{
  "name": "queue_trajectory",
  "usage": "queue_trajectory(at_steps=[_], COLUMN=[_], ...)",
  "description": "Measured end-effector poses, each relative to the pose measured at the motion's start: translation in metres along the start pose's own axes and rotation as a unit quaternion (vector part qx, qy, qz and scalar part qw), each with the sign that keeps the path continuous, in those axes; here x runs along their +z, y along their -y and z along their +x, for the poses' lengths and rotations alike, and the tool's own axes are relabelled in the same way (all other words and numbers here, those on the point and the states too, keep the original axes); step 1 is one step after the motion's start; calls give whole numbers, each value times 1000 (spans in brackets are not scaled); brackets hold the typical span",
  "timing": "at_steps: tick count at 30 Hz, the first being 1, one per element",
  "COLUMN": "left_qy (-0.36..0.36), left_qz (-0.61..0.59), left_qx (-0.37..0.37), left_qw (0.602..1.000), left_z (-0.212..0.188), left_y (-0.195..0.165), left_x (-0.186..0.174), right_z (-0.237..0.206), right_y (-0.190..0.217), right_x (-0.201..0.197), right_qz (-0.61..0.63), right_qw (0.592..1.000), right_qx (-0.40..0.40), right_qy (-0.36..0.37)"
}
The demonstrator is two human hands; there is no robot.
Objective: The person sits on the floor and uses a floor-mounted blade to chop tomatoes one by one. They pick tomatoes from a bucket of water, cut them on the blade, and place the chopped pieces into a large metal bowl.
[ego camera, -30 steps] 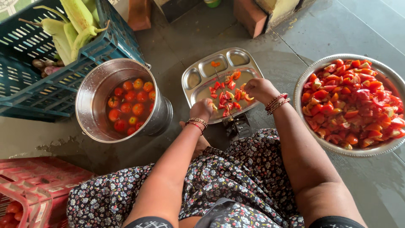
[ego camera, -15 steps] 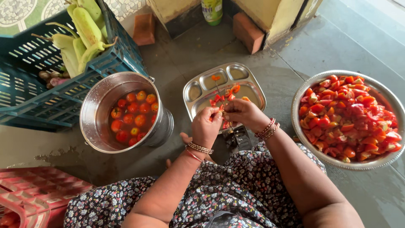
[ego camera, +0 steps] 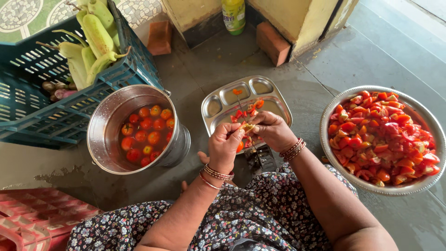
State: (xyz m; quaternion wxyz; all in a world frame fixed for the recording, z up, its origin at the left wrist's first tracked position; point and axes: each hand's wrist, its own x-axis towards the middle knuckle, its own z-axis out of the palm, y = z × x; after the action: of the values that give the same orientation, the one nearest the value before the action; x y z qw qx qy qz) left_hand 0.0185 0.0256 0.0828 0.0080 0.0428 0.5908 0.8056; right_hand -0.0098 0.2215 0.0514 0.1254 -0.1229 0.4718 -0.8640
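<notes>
My left hand (ego camera: pixel 224 148) and my right hand (ego camera: pixel 271 130) meet over the near edge of a steel compartment tray (ego camera: pixel 218 105). Together they hold a tomato piece (ego camera: pixel 246 127) between the fingertips. Cut tomato pieces (ego camera: pixel 256 103) lie in the tray's big compartment. A dark blade stand (ego camera: pixel 261 158) sits on the floor just under my hands, partly hidden by them. A steel pot (ego camera: pixel 103 122) of whole tomatoes in water stands to the left. At the right, a wide steel bowl (ego camera: pixel 335 164) is heaped with chopped tomato.
A teal plastic crate (ego camera: pixel 51 119) with corn cobs (ego camera: pixel 95 35) fills the upper left. A red crate (ego camera: pixel 32 214) lies at the lower left. Two bricks (ego camera: pixel 272 43) and a green bottle (ego camera: pixel 233 16) stand by the wall at the top. My floral-clad lap fills the bottom.
Both hands have lifted off the tray and drawn toward me, closing together on a tomato piece. The camera has shifted, so the whole scene sits lower in the frame.
</notes>
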Motion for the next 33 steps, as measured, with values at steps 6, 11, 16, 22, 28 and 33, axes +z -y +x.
queue_trajectory(at_steps=[6, 11, 16, 22, 28, 33], left_qy=[24, 53, 104, -23, -66, -51], left_qz=[-140, -222, -205, 204, 426, 416], left_qx=[-41, -62, -40, 106, 324, 321], left_qw=[989, 972, 972, 973, 842, 849], left_z=[-6, -9, -8, 3, 4, 2], left_y=[-14, -26, -28, -26, -34, -38], left_x=[6, 15, 15, 9, 14, 16], right_z=[-1, -5, -4, 1, 4, 4], right_y=[1, 0, -7, -4, 4, 1], right_x=[4, 1, -1, 11, 21, 19], right_qz=[108, 190, 254, 202, -73, -132], right_qw=[992, 974, 958, 978, 995, 990], right_qx=[-19, -27, -8, 37, 37, -8], right_qy=[62, 121, 130, 25, -49, -56])
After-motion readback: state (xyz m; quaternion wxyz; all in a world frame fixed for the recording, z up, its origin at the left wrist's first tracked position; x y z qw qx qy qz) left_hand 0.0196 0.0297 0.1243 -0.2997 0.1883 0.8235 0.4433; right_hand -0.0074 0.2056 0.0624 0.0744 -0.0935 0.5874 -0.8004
